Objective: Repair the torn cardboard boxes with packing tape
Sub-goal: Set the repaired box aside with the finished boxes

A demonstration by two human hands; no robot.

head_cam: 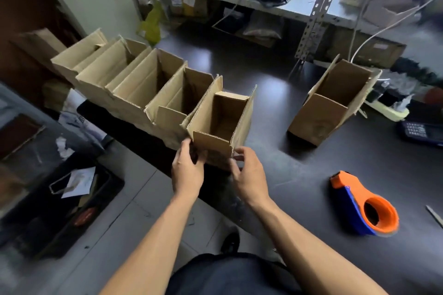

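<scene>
A row of several open cardboard boxes (134,84) runs along the left edge of the dark table (299,170). The nearest box (223,124) stands upright with its flaps up. My left hand (188,170) grips its near left corner. My right hand (249,175) holds its near right corner, fingers on the front wall. A separate open box (328,108) stands alone further right. An orange and blue tape dispenser (364,203) lies on the table to the right of my right hand, untouched.
A dark calculator-like device (419,130) lies at the table's right edge. Metal shelving (314,14) with bags and boxes stands behind the table. Left of the table, on the tiled floor, is a black crate (62,201) with papers.
</scene>
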